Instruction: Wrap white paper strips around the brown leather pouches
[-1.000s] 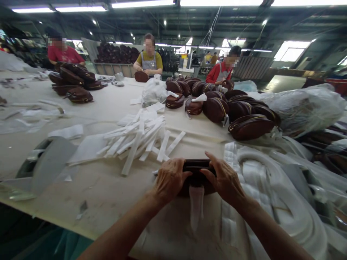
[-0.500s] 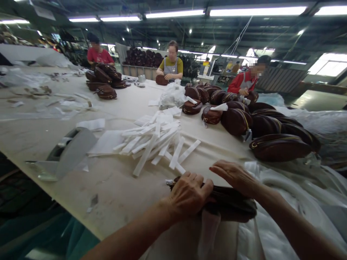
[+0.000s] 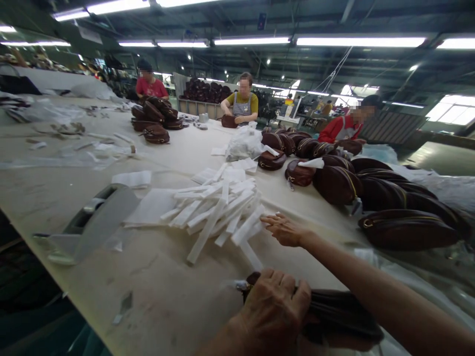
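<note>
Near the table's front edge my left hand (image 3: 272,304) is closed around one end of a dark brown leather bag (image 3: 341,314). A small wrapped metal piece (image 3: 243,285) pokes out beside its fingers. My right hand (image 3: 284,230) stretches forward over the table, palm down, its fingers extended at the right edge of a loose pile of white paper strips (image 3: 218,200). Its fingertips are by the end of one strip; whether they touch it is hard to make out. My right forearm covers part of the bag.
A tape dispenser (image 3: 92,212) stands at left. Several finished brown bags (image 3: 336,184) line the right side, with more bags (image 3: 156,116) stacked at far left. A crumpled clear plastic bag (image 3: 245,141) lies behind the strips. Three co-workers sit across the table, one in a checked apron (image 3: 243,105).
My right hand has left the bag and moved forward and left to the white strips. My left hand still grips the bag. The view has tilted up slightly.
</note>
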Demonstrator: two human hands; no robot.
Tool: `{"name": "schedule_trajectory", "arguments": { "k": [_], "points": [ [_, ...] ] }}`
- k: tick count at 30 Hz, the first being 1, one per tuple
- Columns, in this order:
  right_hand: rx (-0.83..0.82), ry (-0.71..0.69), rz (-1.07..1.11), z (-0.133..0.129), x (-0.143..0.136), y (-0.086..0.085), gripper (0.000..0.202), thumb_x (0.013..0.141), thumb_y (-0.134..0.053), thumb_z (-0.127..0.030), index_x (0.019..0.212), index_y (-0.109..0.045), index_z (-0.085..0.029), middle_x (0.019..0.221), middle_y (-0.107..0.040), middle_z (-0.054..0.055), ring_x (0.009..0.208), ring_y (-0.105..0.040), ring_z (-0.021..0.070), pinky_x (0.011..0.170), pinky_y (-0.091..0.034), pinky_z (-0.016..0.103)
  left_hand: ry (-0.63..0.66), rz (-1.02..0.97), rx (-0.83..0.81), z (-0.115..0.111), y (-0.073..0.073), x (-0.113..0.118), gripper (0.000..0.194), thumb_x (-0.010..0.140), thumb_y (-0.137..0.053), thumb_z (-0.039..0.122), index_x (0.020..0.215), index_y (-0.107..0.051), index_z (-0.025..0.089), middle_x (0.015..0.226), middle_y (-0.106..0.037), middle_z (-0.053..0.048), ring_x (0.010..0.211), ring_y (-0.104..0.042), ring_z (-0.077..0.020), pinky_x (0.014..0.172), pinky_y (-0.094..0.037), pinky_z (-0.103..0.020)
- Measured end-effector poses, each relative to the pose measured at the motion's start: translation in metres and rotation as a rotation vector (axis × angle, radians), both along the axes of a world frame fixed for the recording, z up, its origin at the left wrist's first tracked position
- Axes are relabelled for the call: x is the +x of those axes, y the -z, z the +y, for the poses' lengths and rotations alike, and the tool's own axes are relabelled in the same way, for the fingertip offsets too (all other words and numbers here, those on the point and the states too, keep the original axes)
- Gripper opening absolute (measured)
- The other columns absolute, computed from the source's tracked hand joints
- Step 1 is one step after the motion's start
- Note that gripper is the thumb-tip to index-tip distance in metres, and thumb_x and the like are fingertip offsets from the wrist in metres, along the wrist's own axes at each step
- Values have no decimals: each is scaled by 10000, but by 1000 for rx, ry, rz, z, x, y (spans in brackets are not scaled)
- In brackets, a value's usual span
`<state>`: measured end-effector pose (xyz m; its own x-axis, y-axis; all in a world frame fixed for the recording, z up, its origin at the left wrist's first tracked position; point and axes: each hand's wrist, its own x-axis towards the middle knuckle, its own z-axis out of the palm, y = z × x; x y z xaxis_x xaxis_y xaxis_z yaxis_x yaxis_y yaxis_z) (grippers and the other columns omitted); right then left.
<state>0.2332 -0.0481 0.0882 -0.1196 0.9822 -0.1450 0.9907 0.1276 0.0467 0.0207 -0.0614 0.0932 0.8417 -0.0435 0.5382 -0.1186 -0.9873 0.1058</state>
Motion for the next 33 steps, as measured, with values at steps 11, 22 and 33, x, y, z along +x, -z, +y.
{"name": "schedule_trajectory", "arguments": {
  "k": [11,22,33],
  "points": [
    [167,61,201,-25,-12,-41,180,776,-528,-45,793,-664,-160,908,-649,52,780,-625,128,758,-497,244,-20,19,0,2,1,-9,366,914,-448,474,1073,-448,144,780,-557,-39,681,-530,-213,600,-418,-348],
    [563,260,635,-162,-70,-91,123,826,-595,-277,874,-656,-182,757,-667,17,661,-613,113,626,-497,191,43,-381,91,-2,6,-19,207,902,-512,207,1088,-504,114,962,-608,-114,855,-568,-199,770,-440,-350],
    [613,113,513,-159,-91,-63,221,923,-467,-221,930,-686,-185,821,-649,49,750,-616,126,687,-496,218,15,-400,170,-7,3,-22,173,886,-537,171,1038,-574,97,1090,-612,-129,1044,-547,-243,942,-395,-425]
  ]
}}
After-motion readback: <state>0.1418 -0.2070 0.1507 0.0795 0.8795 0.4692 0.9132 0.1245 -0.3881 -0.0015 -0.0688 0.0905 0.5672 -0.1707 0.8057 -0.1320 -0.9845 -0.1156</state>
